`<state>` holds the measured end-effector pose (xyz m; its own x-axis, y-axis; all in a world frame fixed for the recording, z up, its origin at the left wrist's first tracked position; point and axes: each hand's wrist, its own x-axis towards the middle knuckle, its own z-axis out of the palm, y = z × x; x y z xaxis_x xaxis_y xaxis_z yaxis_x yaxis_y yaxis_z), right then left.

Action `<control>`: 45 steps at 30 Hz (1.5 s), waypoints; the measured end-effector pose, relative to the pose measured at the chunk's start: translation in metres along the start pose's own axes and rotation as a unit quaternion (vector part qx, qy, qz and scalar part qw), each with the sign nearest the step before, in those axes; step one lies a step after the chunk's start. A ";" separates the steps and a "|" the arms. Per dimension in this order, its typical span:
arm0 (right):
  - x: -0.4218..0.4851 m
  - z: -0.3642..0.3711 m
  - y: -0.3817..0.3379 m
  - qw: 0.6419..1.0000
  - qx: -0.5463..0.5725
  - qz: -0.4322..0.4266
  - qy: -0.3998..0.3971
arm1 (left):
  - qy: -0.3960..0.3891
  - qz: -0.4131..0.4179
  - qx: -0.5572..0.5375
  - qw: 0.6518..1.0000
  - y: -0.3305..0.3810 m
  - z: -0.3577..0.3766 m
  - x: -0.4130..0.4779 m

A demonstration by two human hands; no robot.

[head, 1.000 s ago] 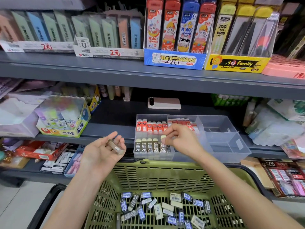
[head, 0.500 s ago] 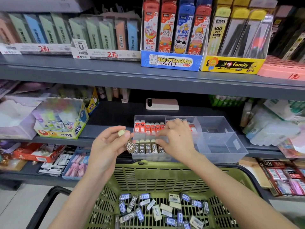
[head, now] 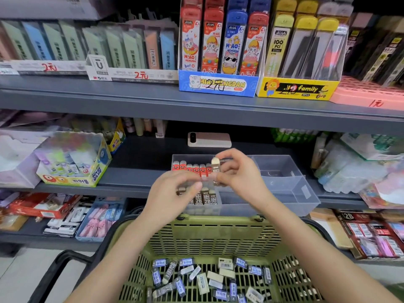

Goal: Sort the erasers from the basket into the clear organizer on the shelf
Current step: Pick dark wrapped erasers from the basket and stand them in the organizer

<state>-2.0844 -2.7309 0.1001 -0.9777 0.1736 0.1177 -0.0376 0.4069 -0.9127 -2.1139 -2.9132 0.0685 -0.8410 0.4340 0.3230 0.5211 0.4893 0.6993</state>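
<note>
Placement: right hand pinches a brown-sleeved cream eraser over the clear plastic organizer; left hand too blurry to tell. Next it probably needs slotting upright.

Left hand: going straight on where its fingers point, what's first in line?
Likely the lower end of the brown-sleeved eraser pinched upright by the right hand; the left hand points right at it. Depth is unclear.
</note>
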 end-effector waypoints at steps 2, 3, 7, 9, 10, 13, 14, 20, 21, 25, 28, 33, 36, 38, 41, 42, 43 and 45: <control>0.005 -0.002 0.008 1.000 -0.023 0.006 0.008 | -0.059 0.069 0.114 0.989 -0.006 0.006 -0.003; 0.007 0.000 0.012 0.999 -0.036 0.007 0.010 | -0.088 0.086 0.143 0.982 -0.007 0.009 -0.005; 0.011 0.007 0.022 0.999 -0.047 0.013 0.017 | -0.144 0.137 0.202 0.959 -0.014 0.013 -0.014; 0.011 0.010 0.023 0.998 -0.052 0.008 0.017 | -0.157 0.139 0.211 0.955 -0.019 0.012 -0.014; 0.010 0.011 0.023 0.998 -0.057 0.003 0.016 | -0.161 0.138 0.212 0.954 -0.020 0.011 -0.013; 0.009 0.012 0.025 0.992 -0.124 -0.014 -0.001 | -0.171 0.138 0.206 0.954 -0.025 0.008 -0.010; 0.008 0.011 0.026 0.987 -0.161 -0.019 -0.011 | -0.175 0.139 0.200 0.954 -0.027 0.007 -0.009; 0.009 0.012 0.022 0.948 -0.311 -0.062 -0.040 | -0.164 0.144 0.167 0.962 -0.035 0.007 -0.007; 0.009 0.013 0.022 0.922 -0.370 -0.100 -0.045 | -0.159 0.146 0.162 0.963 -0.035 0.008 -0.007; 0.006 0.015 0.024 0.774 -0.586 -0.236 -0.048 | -0.153 0.150 0.158 0.964 -0.037 0.009 -0.008; 0.007 0.013 0.027 0.776 -0.589 -0.214 -0.072 | -0.150 0.151 0.153 0.965 -0.037 0.009 -0.008; -0.011 0.012 0.031 0.839 -0.499 -0.215 0.035 | -0.141 0.155 0.153 0.966 -0.033 0.009 -0.009; -0.032 0.007 0.035 0.873 -0.393 -0.275 0.090 | -0.122 0.152 0.160 0.968 -0.030 0.007 -0.012; -0.051 0.003 0.041 0.882 -0.339 -0.311 0.103 | -0.089 0.141 0.160 0.973 -0.027 0.004 -0.020; -0.084 0.001 0.058 0.882 -0.326 -0.334 0.068 | -0.032 0.108 0.170 0.979 -0.028 -0.005 -0.041; -0.095 0.003 0.067 0.881 -0.343 -0.322 0.037 | -0.020 0.094 0.182 0.979 -0.029 -0.009 -0.050; -0.105 0.004 0.078 0.881 -0.365 -0.300 0.001 | -0.013 0.081 0.197 0.977 -0.031 -0.014 -0.058; -0.124 0.009 0.098 0.895 -0.391 -0.204 -0.074 | -0.012 0.054 0.221 0.974 -0.036 -0.021 -0.076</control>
<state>-1.9686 -2.7208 -0.0075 -0.9342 -0.2301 0.2725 -0.2990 0.9218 -0.2467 -2.0720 -2.9802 0.0320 -0.7770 0.5163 0.3601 0.6226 0.7151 0.3179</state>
